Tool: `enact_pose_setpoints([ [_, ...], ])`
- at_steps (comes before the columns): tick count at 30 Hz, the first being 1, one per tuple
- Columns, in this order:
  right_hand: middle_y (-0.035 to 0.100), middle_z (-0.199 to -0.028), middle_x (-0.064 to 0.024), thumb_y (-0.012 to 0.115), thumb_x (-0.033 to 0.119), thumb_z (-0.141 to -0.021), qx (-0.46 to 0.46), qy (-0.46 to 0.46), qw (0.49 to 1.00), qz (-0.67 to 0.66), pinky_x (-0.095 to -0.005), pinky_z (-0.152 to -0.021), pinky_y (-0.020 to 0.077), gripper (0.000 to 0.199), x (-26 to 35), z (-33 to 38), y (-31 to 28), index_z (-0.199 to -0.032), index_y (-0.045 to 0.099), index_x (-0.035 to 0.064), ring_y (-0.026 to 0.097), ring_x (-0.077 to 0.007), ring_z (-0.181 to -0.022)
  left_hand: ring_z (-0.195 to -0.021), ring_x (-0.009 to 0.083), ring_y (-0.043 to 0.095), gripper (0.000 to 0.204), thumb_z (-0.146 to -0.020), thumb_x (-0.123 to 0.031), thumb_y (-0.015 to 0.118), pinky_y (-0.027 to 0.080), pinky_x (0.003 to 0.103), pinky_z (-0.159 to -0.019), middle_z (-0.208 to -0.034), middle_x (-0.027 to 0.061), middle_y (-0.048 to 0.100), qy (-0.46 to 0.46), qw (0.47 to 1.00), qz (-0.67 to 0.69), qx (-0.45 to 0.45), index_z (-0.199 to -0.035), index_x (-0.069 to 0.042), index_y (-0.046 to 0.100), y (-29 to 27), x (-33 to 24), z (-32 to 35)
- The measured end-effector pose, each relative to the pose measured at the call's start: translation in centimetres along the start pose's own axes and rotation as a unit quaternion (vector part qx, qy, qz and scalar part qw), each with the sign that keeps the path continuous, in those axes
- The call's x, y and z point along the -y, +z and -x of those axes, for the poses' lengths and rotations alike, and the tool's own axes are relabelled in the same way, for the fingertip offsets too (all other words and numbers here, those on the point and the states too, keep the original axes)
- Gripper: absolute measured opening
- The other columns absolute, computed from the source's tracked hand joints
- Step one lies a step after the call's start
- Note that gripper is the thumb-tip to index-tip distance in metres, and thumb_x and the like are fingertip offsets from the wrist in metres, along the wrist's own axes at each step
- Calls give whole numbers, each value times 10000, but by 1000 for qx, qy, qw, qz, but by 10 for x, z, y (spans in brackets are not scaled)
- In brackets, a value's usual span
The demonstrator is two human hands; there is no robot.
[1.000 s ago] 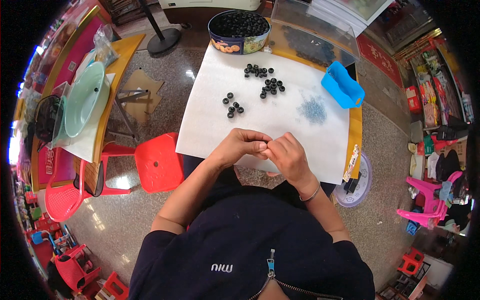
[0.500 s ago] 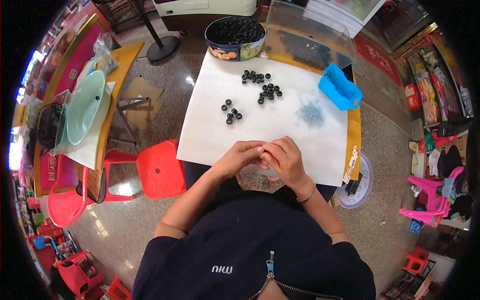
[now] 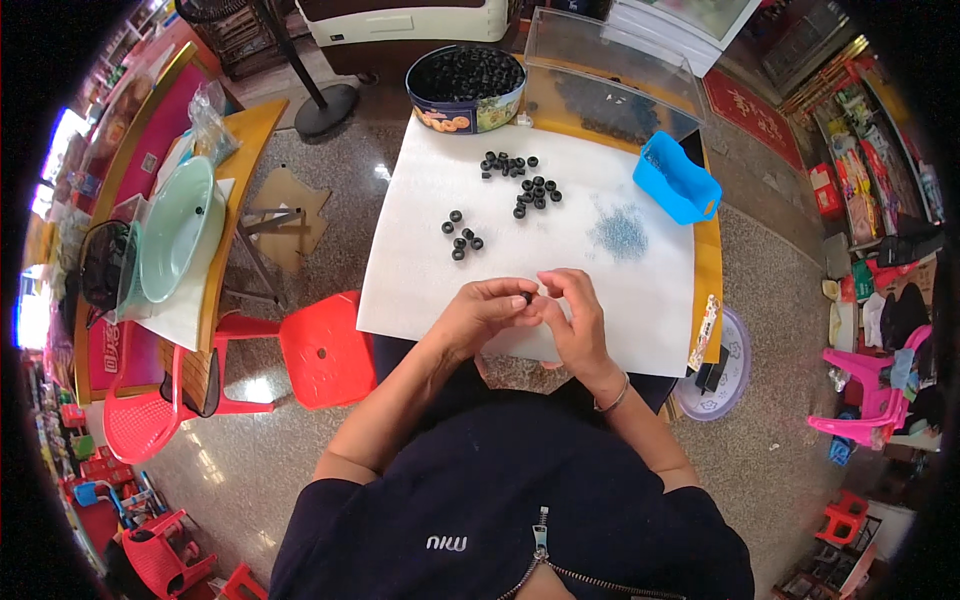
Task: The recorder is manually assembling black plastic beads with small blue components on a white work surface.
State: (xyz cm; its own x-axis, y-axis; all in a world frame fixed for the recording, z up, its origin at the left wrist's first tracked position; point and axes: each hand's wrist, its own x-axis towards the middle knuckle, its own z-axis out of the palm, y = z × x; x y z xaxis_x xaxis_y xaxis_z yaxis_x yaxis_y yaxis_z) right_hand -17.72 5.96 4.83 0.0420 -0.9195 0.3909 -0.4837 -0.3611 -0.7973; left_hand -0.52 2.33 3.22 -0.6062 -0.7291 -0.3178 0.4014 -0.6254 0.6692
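Over the near edge of the white sheet [image 3: 400, 290], my left hand [image 3: 487, 312] pinches a small round black piece [image 3: 527, 298] between thumb and fingertips. My right hand [image 3: 578, 325] is just to the right of it, thumb and forefinger apart, with nothing visible between them. Similar black pieces with holes lie beyond my hands: a loose group [image 3: 461, 240] to the left, another group [image 3: 538, 194] in the middle and a third [image 3: 508, 164] farther back. A patch of tiny pale-blue grains [image 3: 621, 234] is spread to the right.
A tin [image 3: 467, 85] full of black pieces stands at the far edge, beside a clear plastic box [image 3: 612, 85]. A blue plastic basket [image 3: 677, 180] sits at the right. Left of the table are a red stool [image 3: 325, 350] and a side table with a green basin [image 3: 182, 230].
My right hand's fingers have parted from my left hand's fingertips and spread. The black piece in my left hand now shows. The whole view has shifted slightly.
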Motion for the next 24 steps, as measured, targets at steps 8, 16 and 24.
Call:
enact_pose_setpoints([
  [8,594,-941,-144,406,226,-971,-42,133,982,-130,-334,-758,450,282,9,10,28,-983,555,-13,576,-252,-840,-937,163,595,305,-911,-213,587,491,316,-836,-1002,85,628,4,999,-52,-9,-1123,5,578,24,23,-3],
  [16,581,-956,-141,438,165,-950,-64,143,983,-99,-352,-790,449,222,0,9,31,-1009,563,-9,565,-280,-880,-886,112,577,255,-926,-185,553,487,279,-783,-967,60,617,8,991,-124,-58,-1101,-1,581,32,24,-11],
  [24,557,-1042,-80,571,56,-814,60,-20,998,-28,-344,-863,424,210,1,-15,-6,-1013,636,36,488,-258,-1004,-837,153,619,326,-916,-180,567,524,263,-762,-967,90,627,-3,999,34,11,-1158,36,539,-1,5,-17],
])
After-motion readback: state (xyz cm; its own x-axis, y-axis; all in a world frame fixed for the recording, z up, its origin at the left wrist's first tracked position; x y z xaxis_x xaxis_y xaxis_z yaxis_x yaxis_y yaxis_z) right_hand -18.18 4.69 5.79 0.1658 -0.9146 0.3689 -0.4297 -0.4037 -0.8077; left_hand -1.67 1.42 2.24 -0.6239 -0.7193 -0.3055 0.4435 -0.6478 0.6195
